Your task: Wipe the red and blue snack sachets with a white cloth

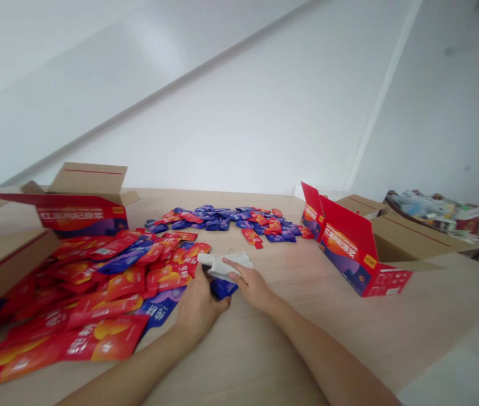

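My two hands meet over the middle of the table. In my left hand (199,307) is a blue sachet (223,288), its lower part showing between the thumb and the palm. My right hand (253,286) grips a folded white cloth (222,265) that lies across the top of this sachet; the fingers are closed on it. The cloth hides the sachet's upper part and some fingertips of my left hand. Close beside my left hand lies a large heap of red sachets (123,285), with a few blue sachets (161,307) among them.
A spread of smaller-looking red and blue sachets (218,217) lies farther back. Open red cartons (83,217) stand on the left, one tipped toward the heap. More open red cartons (345,254) stand on the right. Behind them is a round container (428,208) of mixed items. A white wall (239,124) borders the table.
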The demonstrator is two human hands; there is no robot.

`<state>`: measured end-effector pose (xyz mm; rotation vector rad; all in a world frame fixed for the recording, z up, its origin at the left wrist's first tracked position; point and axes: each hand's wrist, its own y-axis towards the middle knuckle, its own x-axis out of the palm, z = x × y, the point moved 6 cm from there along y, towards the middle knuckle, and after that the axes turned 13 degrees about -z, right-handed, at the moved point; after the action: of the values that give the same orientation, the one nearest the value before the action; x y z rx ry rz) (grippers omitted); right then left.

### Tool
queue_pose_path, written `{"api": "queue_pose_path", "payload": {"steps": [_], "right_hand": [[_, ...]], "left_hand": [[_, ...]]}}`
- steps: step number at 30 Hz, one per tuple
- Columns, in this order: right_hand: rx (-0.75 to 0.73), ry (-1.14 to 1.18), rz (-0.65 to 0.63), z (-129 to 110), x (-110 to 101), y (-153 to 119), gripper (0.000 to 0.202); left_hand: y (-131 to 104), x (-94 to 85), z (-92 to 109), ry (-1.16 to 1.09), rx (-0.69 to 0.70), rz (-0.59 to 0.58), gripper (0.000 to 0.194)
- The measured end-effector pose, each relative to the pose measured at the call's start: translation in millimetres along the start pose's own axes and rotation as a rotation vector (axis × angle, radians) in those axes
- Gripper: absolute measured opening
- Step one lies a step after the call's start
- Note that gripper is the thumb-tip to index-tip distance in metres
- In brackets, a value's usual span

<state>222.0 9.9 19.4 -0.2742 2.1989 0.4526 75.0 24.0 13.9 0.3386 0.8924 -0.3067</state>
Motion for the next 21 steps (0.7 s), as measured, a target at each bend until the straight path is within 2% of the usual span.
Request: {"api": "queue_pose_path", "payload": {"steps": [2, 5, 7, 10, 13, 16, 19, 21], "right_hand": [[-0.115, -0.020, -0.074, -16.9, 9.1, -1.8, 0.048], [-0.126, -0.045, -0.110, -24.8, 16.2, -2.5, 0.047], [-0.045, -0.065, -0.129, -18.4, 17.7, -0.3, 0.045], [0.088, -0.101, -0.153, -4.9, 13.5, 2.0, 0.040], [0.128, -0.145, -0.150, 2.5, 3.8, 1.5, 0.036], [0.196, -0.227, -0.117, 12.2, -3.8, 0.5, 0.037], [0.264, -0.309, -0.085, 23.6, -6.3, 0.9, 0.039], [0.283, -0.344, -0.072, 28.9, -6.5, 1.8, 0.039]], "left_hand": [[-0.6, -0.9, 2.7, -0.006, 0.061, 0.006, 0.070], [-0.3, -1.1, 6.0, -0.012, 0.128, -0.008, 0.056], [1.1, 0.4, 3.4, -0.023, 0.070, -0.050, 0.058], [2.1, 3.0, 0.5, -0.002, -0.024, -0.120, 0.070], [2.0, 4.8, 2.8, 0.029, -0.004, -0.160, 0.070], [1.8, 5.4, 1.3, -0.024, 0.027, -0.154, 0.075], [1.6, 5.4, -3.7, -0.079, -0.006, -0.131, 0.087], [0.7, 5.2, -3.9, -0.074, -0.022, -0.120, 0.087]]}}
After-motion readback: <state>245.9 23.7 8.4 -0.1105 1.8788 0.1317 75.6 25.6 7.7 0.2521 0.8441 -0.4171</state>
